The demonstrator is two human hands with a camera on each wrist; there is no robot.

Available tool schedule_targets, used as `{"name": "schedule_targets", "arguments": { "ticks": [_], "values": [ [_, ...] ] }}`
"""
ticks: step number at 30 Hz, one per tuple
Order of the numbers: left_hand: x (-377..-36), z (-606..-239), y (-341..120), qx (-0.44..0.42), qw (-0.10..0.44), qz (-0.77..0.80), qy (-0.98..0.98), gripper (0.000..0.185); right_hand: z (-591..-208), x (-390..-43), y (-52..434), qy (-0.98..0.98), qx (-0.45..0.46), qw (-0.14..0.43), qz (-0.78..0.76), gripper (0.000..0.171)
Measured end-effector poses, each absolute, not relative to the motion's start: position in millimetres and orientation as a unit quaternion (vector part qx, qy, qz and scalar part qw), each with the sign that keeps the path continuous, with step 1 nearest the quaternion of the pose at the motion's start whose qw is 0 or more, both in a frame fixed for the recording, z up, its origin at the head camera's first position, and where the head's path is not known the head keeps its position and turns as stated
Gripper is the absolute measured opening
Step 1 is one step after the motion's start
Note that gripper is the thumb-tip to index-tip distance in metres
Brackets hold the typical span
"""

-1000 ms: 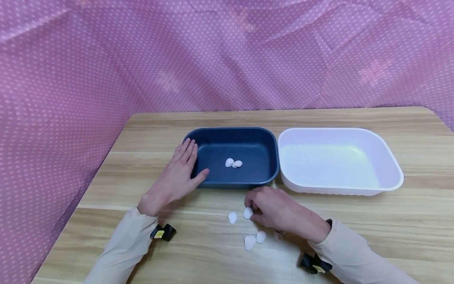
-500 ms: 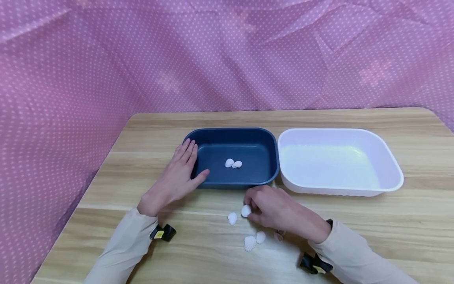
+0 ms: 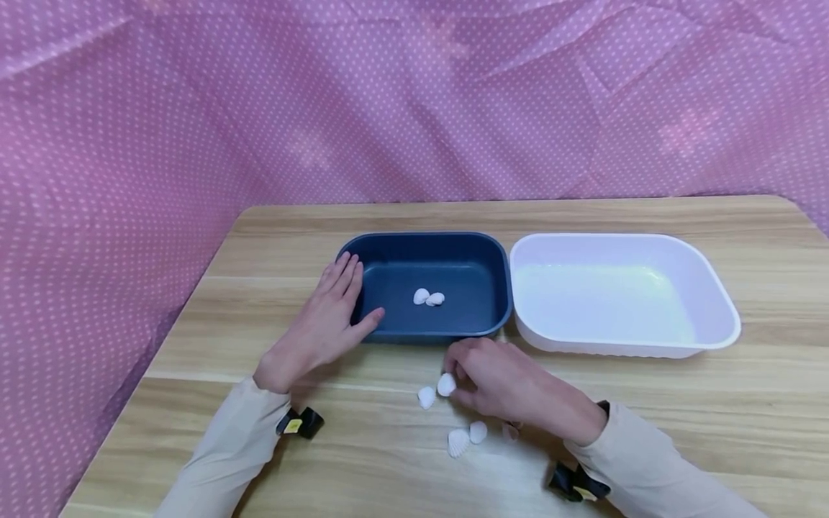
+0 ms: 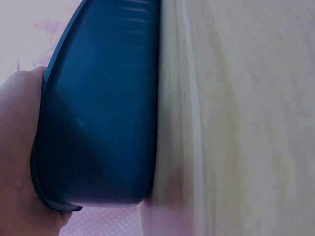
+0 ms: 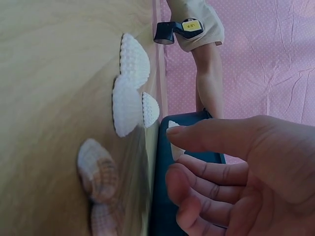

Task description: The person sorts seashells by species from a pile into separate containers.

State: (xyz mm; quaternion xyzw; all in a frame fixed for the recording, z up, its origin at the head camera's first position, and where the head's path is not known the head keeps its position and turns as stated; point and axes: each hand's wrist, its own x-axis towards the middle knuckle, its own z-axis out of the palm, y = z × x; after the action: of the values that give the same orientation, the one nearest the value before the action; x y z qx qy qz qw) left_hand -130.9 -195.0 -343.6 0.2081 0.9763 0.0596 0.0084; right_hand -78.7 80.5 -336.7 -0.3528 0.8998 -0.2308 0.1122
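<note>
Head view, looking down at a wooden table against a pink dotted curtain. Left hand flat with straight fingers, relaxed, resting against the near left corner of a dark blue tray — two white shells lying inside. Right hand just in front of that tray, fingertips curled and pinching one white shell, low over the table. More loose shells close by — one just left of the pinched shell, others nearer the sleeve. White tray touching the blue tray's right side.
</note>
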Motion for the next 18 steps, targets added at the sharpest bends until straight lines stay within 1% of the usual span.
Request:
{"name": "schedule_targets", "arguments": {
  "ticks": [11,18],
  "values": [
    [-129.8,-343.2,-193.1,0.203,0.012,0.060,0.977,0.086,-334.7,-77.2,77.7,0.898,-0.358,0.106,-0.233,0.016],
    [-129.7,-342.5,-193.2,0.203,0.011,0.066,0.977,0.086,-332.3,-75.9,72.7,0.892,-0.375,0.099,-0.233,0.018]
  ]
}}
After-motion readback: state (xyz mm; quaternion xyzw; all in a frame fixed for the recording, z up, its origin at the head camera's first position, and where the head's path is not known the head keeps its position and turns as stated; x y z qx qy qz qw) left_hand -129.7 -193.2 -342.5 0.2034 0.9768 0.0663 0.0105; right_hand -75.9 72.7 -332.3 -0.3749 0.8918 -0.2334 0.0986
